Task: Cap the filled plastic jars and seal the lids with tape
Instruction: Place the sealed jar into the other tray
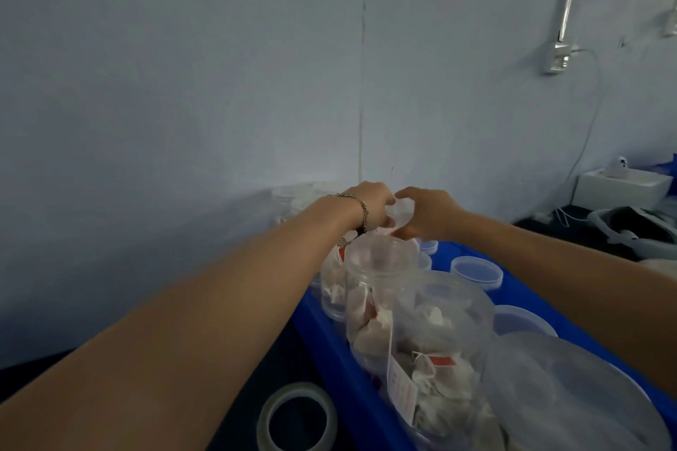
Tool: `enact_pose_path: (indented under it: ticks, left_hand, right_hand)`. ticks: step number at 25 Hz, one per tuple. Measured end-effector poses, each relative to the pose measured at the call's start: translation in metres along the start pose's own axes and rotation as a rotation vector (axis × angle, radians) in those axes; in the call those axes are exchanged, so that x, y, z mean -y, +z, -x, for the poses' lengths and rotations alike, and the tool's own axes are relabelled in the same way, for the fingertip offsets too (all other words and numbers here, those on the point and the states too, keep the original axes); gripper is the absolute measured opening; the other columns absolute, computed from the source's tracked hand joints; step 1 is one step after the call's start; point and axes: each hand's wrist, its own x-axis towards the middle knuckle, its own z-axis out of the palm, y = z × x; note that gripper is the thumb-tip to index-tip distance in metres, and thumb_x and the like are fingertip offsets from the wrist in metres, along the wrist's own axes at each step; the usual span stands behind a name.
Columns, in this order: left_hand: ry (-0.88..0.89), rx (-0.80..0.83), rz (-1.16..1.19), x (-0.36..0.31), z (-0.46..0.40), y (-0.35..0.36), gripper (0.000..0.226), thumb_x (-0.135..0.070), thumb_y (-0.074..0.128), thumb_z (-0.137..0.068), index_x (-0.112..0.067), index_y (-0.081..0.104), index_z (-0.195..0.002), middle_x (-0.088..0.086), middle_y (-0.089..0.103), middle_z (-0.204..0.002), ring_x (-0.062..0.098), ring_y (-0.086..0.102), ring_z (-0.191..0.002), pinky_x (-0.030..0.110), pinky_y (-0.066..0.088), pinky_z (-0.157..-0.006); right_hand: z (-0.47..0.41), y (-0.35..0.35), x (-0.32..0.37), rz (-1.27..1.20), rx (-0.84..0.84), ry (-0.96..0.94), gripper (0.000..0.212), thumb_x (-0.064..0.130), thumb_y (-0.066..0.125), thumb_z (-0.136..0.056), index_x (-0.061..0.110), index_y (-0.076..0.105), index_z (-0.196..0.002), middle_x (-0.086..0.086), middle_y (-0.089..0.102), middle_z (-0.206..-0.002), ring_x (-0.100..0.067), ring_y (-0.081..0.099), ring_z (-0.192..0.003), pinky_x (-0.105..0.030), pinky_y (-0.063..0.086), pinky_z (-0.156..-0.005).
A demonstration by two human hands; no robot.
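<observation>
Tape roll (pixel 297 418) lies flat on dark table, bottom left. Your L hand (pixel 370 207), bracelet at wrist, and R hand (pixel 425 212) both curl round clear lid (pixel 400 213), held above far jar in blue tray (pixel 329 344). Open filled jars (pixel 381 289) stand w/ loose lids (pixel 476 272) to right.

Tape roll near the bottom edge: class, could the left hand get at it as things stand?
Probably yes, but not at once. The tape roll lies uncovered on the dark surface under the left forearm, nothing on it. The left hand first has to let go of the lid that both hands hold.
</observation>
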Motion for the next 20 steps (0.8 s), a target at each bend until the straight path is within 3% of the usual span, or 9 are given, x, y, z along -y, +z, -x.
enact_pose_path:
  ticks: [4, 6, 8, 11, 16, 20]
  left_hand:
    - [-0.02, 0.119, -0.156, 0.0, -0.001, 0.006, 0.043, -0.031, 0.051, -0.095, -0.012, 0.05, -0.133, 0.012, 0.058, -0.123, 0.025, 0.057, -0.094, 0.029, 0.044, -0.074]
    - [-0.037, 0.127, -0.169, 0.0, -0.001, 0.008, 0.04, -0.033, 0.046, -0.097, -0.01, 0.051, -0.13, 0.012, 0.059, -0.121, 0.023, 0.054, -0.09, 0.03, 0.042, -0.072]
    - [-0.04, 0.13, -0.162, -0.001, 0.002, 0.007, 0.042, -0.034, 0.044, -0.098, -0.01, 0.05, -0.131, 0.011, 0.057, -0.124, 0.024, 0.056, -0.097, 0.031, 0.046, -0.078]
    - [0.001, 0.123, -0.17, 0.001, 0.018, -0.006, 0.046, -0.033, 0.044, -0.098, -0.014, 0.044, -0.14, 0.008, 0.047, -0.141, 0.025, 0.048, -0.124, 0.033, 0.04, -0.099]
    - [-0.013, 0.044, -0.16, 0.027, 0.073, -0.046, 0.047, -0.035, 0.048, -0.096, -0.023, 0.041, -0.142, 0.003, 0.038, -0.148, 0.022, 0.04, -0.131, 0.033, 0.032, -0.107]
    - [-0.072, -0.049, -0.153, 0.067, 0.152, -0.073, 0.052, -0.034, 0.049, -0.096, -0.021, 0.034, -0.145, 0.004, 0.029, -0.152, 0.021, 0.03, -0.137, 0.035, 0.026, -0.113]
  right_hand:
    - [-0.004, 0.018, -0.003, -0.01, -0.006, -0.02, 0.053, 0.039, 0.062, -0.086, 0.014, 0.049, -0.131, -0.006, 0.059, -0.124, -0.026, 0.057, -0.11, -0.024, 0.035, -0.082]
    - [-0.006, 0.024, -0.004, -0.036, 0.022, -0.026, 0.053, 0.036, 0.062, -0.088, 0.012, 0.047, -0.133, -0.01, 0.055, -0.128, -0.029, 0.054, -0.113, -0.026, 0.037, -0.085]
    - [-0.005, 0.026, -0.007, -0.072, 0.115, -0.007, 0.065, 0.035, 0.063, -0.088, 0.013, 0.035, -0.143, -0.014, 0.045, -0.139, -0.03, 0.045, -0.124, -0.034, 0.039, -0.099]
    - [0.007, 0.011, -0.007, -0.059, 0.176, -0.025, 0.082, 0.032, 0.067, -0.086, 0.013, 0.018, -0.15, -0.015, 0.024, -0.152, -0.031, 0.024, -0.14, -0.04, 0.025, -0.111]
    - [0.034, -0.047, 0.026, -0.04, 0.014, -0.129, 0.054, 0.026, 0.066, -0.088, 0.014, 0.047, -0.136, -0.013, 0.036, -0.145, -0.025, 0.037, -0.13, -0.031, 0.031, -0.105]
    - [0.066, -0.078, 0.079, -0.069, -0.104, -0.282, 0.041, 0.034, 0.056, -0.093, 0.01, 0.057, -0.126, -0.012, 0.049, -0.134, -0.024, 0.048, -0.118, -0.029, 0.036, -0.097]
